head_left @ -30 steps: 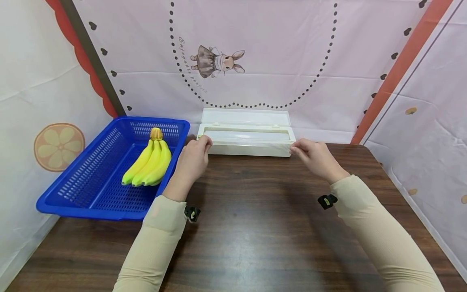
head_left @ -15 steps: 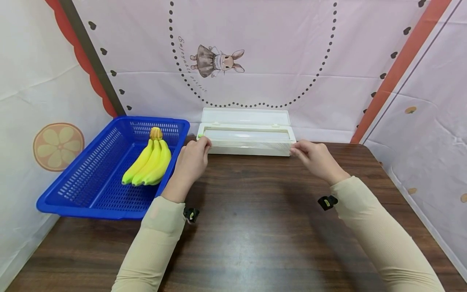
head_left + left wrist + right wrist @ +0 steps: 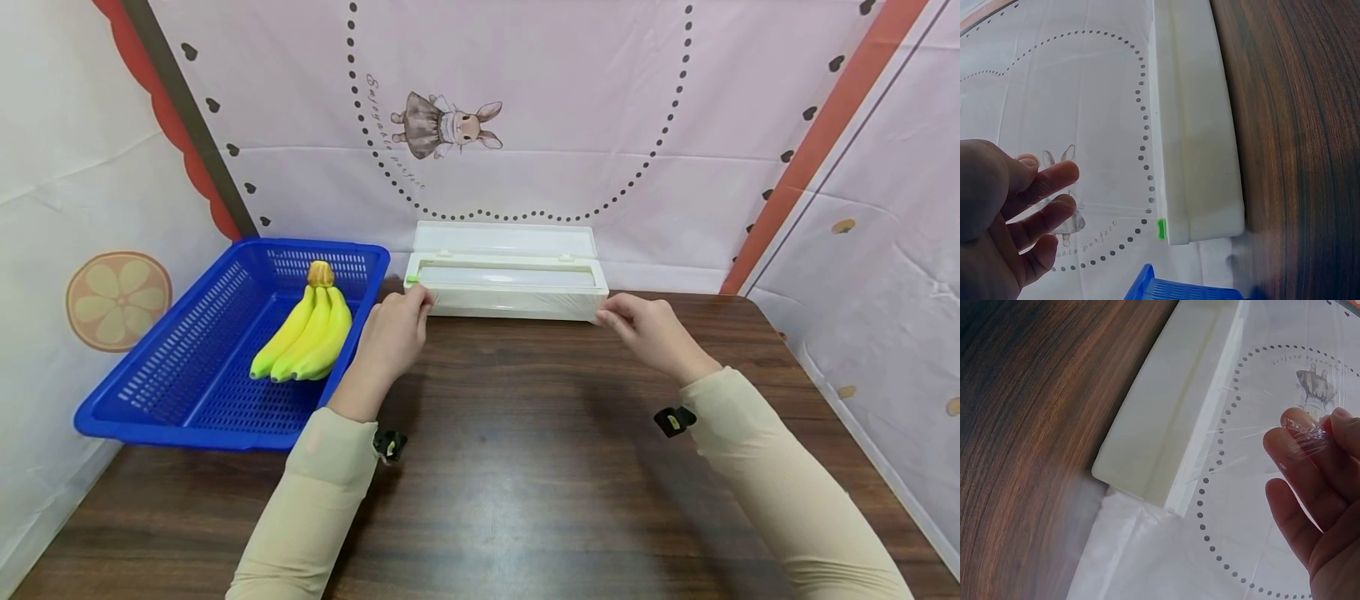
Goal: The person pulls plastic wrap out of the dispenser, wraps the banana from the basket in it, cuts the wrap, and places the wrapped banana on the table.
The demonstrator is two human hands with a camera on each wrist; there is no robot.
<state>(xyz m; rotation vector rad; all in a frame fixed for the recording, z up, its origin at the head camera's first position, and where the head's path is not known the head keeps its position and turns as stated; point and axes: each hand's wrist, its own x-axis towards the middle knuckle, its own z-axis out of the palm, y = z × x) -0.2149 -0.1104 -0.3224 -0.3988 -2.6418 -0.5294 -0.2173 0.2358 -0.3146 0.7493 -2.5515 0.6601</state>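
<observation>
A white cling film dispenser point(image 3: 517, 302) with its lid raised stands at the back of the table. Clear cling film point(image 3: 1307, 434) stretches from it toward both hands. My right hand point(image 3: 651, 332) pinches a bunched corner of the film between thumb and fingers, off the dispenser's right end. Off the left end, my left hand point(image 3: 392, 335) pinches the film's other side; the film is barely visible there. A small green slider point(image 3: 1161, 229) sits at the dispenser's left end, beyond the left hand.
To the left stands a blue plastic basket point(image 3: 180, 437) holding a bunch of yellow bananas point(image 3: 311, 333). Its right rim is close beside the left forearm. A printed curtain point(image 3: 570, 100) hangs right behind the dispenser. Brown wooden table point(image 3: 510, 467) lies between the forearms.
Both hands have shifted very slightly toward the person, and more of the green slider shows. The dispenser, basket and bananas stay in place.
</observation>
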